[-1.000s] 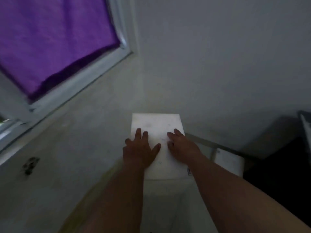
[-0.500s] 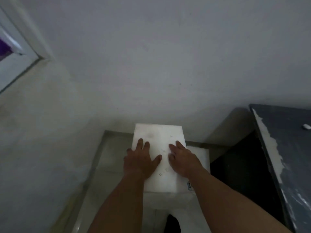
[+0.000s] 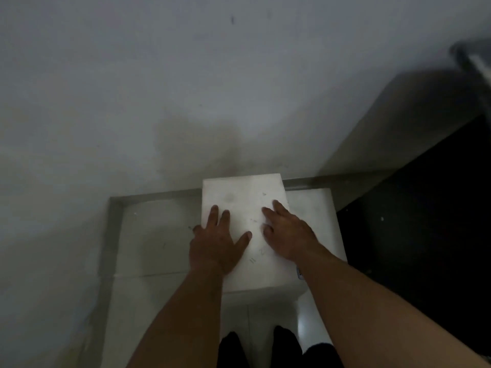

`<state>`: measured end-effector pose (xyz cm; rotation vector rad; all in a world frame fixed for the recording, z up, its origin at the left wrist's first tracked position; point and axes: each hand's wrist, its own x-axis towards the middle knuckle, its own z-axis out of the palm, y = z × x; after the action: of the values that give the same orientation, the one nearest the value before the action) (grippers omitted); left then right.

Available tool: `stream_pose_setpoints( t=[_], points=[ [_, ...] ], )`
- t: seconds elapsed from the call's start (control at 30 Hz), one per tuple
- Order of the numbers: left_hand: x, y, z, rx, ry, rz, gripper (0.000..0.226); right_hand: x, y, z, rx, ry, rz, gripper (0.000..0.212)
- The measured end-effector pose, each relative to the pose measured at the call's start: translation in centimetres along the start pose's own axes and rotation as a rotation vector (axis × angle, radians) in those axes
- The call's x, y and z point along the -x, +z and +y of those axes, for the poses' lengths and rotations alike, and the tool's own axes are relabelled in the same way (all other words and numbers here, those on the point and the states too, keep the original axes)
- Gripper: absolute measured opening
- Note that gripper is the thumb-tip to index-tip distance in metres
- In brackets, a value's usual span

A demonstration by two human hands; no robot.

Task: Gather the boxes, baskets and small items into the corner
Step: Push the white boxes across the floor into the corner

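at frame centre, white box (image 3: 245,205) stands on pale floor (image 3: 148,240), far edge against wall (image 3: 186,88). left hand (image 3: 216,244) and right hand (image 3: 288,236) lie flat on its top, fingers spread, gripping nothing.

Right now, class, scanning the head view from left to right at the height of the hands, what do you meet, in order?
Grey wall → pale floor tile → left hand → bare middle of the white box → right hand → dark area at the far right.
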<state>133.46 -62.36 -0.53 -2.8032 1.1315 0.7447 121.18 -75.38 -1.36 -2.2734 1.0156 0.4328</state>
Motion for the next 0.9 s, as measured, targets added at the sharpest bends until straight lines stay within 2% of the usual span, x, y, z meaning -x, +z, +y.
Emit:
stream_pose_setpoints(
  t=[0.23, 0.47, 0.7, 0.9],
  points=[
    [-8.6, 13.2, -2.0, 0.019, 0.026, -0.017, 0.087, -9.1, 11.3, 6.4, -0.032, 0.033, -0.033, 0.055],
    [-14.2, 23.6, -3.7, 0.060, 0.029, -0.051, 0.095, -15.3, 19.4, 10.9, -0.013, 0.040, -0.074, 0.060],
    [-15.7, 27.1, -5.0, 0.050, 0.030, -0.175, 0.100, -16.0, 23.1, 11.2, -0.018, 0.050, -0.125, 0.068],
    [-16.5, 26.2, -4.3, 0.009, 0.005, -0.342, 0.102, -16.8, 22.0, 10.6, 0.044, 0.097, -0.294, 0.077]
  ],
)
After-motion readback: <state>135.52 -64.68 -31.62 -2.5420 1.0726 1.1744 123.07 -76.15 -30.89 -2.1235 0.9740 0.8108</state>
